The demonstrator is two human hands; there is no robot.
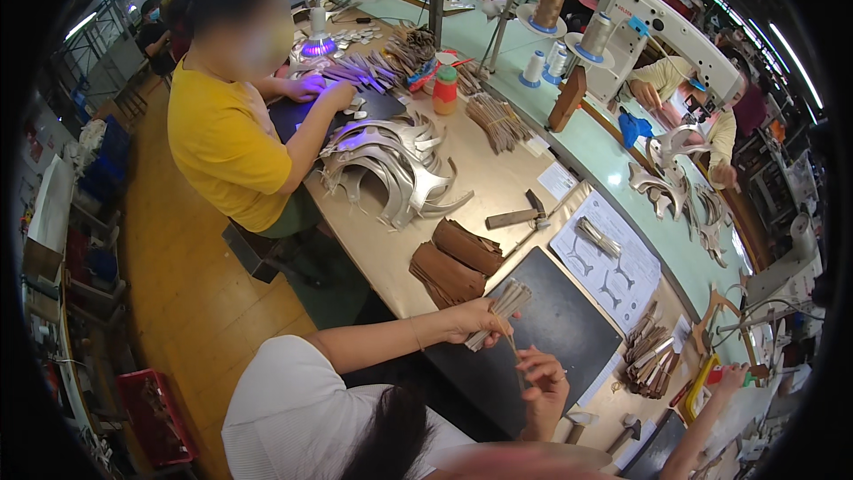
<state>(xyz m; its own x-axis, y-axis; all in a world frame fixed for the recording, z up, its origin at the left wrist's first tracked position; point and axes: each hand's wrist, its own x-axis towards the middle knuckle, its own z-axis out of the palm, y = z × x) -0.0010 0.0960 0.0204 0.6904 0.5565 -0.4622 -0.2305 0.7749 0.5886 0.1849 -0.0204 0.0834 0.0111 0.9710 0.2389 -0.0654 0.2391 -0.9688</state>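
My left hand is closed around a bundle of thin pale strips above the black mat. A single thin strip runs down from the bundle toward my right hand, whose curled fingers appear to pinch it. Just beyond my left hand, two stacks of brown leather pieces lie side by side on the table. Another small bundle of pale strips rests on a printed sheet with outline drawings, right of the mat's far edge.
A hammer lies beyond the mat; brown strips are piled to its right. Silvery curved parts are heaped near a co-worker in yellow. A sewing machine and another person's arm are at the right.
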